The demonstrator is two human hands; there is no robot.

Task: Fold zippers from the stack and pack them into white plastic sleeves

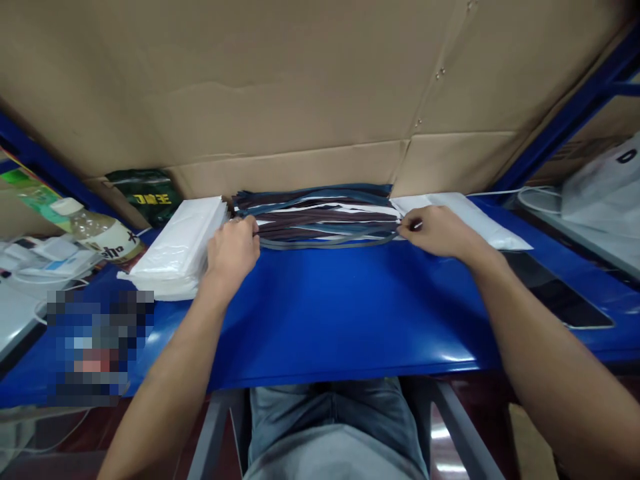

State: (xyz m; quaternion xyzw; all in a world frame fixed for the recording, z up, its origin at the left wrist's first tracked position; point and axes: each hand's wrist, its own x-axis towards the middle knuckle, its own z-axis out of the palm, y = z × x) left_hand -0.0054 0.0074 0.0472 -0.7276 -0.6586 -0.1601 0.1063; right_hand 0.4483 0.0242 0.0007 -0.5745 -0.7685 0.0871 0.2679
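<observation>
Bottle (103,233) left, white bag stack (175,250) beside it, phone (555,293) right on blue table (340,313).

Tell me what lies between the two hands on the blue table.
In the head view, a bundle of dark and white straps spans from the left hand to the right hand; each hand pinches one end.

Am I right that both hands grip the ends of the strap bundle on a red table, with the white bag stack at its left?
Not quite: the table is blue, as the head view shows. The left hand and right hand do hold the ends of the strap bundle, with the white bag stack at its left.
</observation>
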